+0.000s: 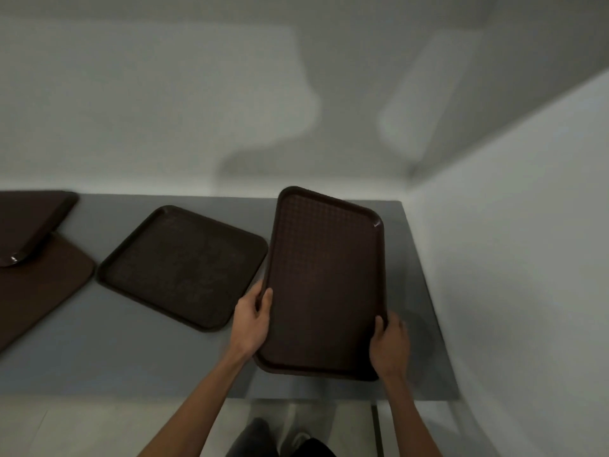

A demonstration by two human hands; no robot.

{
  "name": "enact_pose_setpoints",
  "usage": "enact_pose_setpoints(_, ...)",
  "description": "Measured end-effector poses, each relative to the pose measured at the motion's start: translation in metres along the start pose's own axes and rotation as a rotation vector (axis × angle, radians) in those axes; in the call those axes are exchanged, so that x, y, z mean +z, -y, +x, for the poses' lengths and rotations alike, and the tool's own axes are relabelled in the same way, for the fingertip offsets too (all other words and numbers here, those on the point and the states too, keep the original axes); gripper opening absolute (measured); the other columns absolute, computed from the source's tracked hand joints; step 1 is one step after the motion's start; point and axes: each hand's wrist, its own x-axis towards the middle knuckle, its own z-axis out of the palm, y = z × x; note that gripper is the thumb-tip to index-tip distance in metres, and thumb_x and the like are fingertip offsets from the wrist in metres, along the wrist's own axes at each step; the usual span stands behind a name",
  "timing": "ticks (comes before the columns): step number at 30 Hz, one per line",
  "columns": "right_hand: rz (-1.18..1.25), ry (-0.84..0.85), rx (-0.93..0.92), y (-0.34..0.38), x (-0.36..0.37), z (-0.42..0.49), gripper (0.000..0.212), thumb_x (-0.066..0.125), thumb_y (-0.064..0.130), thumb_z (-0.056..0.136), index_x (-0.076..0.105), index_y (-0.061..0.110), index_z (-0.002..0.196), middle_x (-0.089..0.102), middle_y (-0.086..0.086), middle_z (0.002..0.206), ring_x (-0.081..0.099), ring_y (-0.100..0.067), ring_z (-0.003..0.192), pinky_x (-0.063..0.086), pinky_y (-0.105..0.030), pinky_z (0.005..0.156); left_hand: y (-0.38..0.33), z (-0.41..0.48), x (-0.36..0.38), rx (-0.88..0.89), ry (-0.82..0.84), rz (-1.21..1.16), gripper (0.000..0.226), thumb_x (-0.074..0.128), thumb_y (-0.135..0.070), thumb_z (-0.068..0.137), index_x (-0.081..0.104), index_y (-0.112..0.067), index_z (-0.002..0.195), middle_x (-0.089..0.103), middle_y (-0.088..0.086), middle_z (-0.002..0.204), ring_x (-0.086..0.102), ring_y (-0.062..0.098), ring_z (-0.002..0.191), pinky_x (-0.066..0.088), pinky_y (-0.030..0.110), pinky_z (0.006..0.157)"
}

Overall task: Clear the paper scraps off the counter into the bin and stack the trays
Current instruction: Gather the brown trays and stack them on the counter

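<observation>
I hold a dark brown tray [324,285] lengthwise over the right end of the grey counter [115,351]. My left hand [252,316] grips its left long edge, and my right hand [390,344] grips its right edge near the front corner. A second brown tray [183,267] lies flat on the counter just to the left, apart from the held one. At the far left a tray [43,285] lies flat with another tray [31,222] resting tilted on top of it. No paper scraps or bin are in view.
White walls close off the counter at the back [197,110] and on the right [510,258]. The counter's front edge runs below my forearms, with pale floor [82,430] and my shoes [296,437] beneath it.
</observation>
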Motion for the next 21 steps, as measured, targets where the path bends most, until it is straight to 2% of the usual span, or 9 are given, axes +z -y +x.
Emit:
enact_pose_setpoints(2,0.008,-0.041,0.016,-0.006,0.001,0.000,0.035,0.047,0.025,0.111,0.059,0.001,0.134,0.057,-0.022,0.129,0.062,-0.042,0.108,0.052,-0.048,0.093,0.011,0.006,0.010,-0.029,0.009,0.139,0.026,0.052,-0.016,0.106,0.069,-0.018,0.125,0.075,-0.011,0.108,0.070,0.004,0.101,0.048,0.015,0.081)
enact_pose_setpoints(4,0.006,-0.070,0.042,-0.014,0.004,-0.004,0.032,0.048,0.021,0.111,0.060,-0.001,0.131,0.054,-0.021,0.128,0.061,-0.041,0.105,0.052,-0.048,0.092,0.029,0.013,0.020,-0.069,0.004,0.296,0.019,0.056,-0.015,0.104,0.072,-0.010,0.113,0.076,0.004,0.100,0.072,0.022,0.093,0.045,0.024,0.073)
enact_pose_setpoints(5,0.000,-0.080,0.039,-0.018,0.005,-0.006,0.031,0.048,0.020,0.111,0.059,-0.002,0.130,0.054,-0.021,0.127,0.061,-0.041,0.103,0.053,-0.048,0.091,0.039,0.017,0.025,-0.103,0.023,0.360,0.017,0.058,-0.014,0.102,0.072,-0.008,0.109,0.076,0.009,0.099,0.071,0.029,0.093,0.046,0.028,0.072)
enact_pose_setpoints(7,-0.023,-0.092,0.029,-0.026,0.008,-0.006,0.030,0.048,0.018,0.110,0.059,-0.003,0.128,0.054,-0.022,0.124,0.062,-0.042,0.100,0.054,-0.048,0.089,0.060,0.022,0.032,-0.192,0.079,0.456,0.019,0.061,-0.017,0.099,0.074,-0.008,0.109,0.076,0.013,0.104,0.070,0.035,0.098,0.054,0.036,0.079)
enact_pose_setpoints(10,-0.087,-0.093,0.002,-0.032,0.013,-0.006,0.027,0.049,0.015,0.109,0.060,-0.003,0.126,0.055,-0.022,0.120,0.062,-0.040,0.097,0.055,-0.047,0.087,0.080,0.022,0.037,-0.296,0.137,0.563,0.025,0.059,-0.027,0.099,0.070,-0.012,0.116,0.072,0.012,0.112,0.069,0.035,0.105,0.057,0.044,0.089)
enact_pose_setpoints(14,-0.153,-0.066,-0.077,-0.036,0.018,-0.004,0.035,0.049,0.016,0.108,0.052,0.007,0.142,0.052,-0.018,0.124,0.059,-0.037,0.103,0.056,-0.049,0.085,0.075,0.012,0.042,-0.248,0.151,0.636,0.030,0.057,-0.018,0.101,0.053,-0.013,0.130,0.057,0.011,0.127,0.062,0.036,0.111,0.054,0.052,0.094)
enact_pose_setpoints(19,-0.261,-0.084,-0.075,-0.030,0.018,-0.006,0.043,0.055,0.018,0.105,0.045,0.013,0.146,0.050,-0.023,0.130,0.055,-0.044,0.113,0.051,-0.055,0.092,0.072,0.014,0.030,-0.251,0.162,0.581,0.029,0.064,-0.019,0.098,0.056,-0.016,0.126,0.057,0.010,0.125,0.061,0.034,0.114,0.052,0.049,0.097)
enact_pose_setpoints(21,-0.311,-0.110,-0.071,-0.014,0.014,-0.007,0.050,0.061,0.024,0.101,0.044,0.018,0.147,0.047,-0.021,0.135,0.048,-0.042,0.118,0.047,-0.058,0.096,0.074,0.013,0.015,-0.236,0.071,0.524,0.027,0.066,-0.024,0.097,0.061,-0.016,0.123,0.061,0.009,0.121,0.064,0.031,0.110,0.053,0.045,0.094)
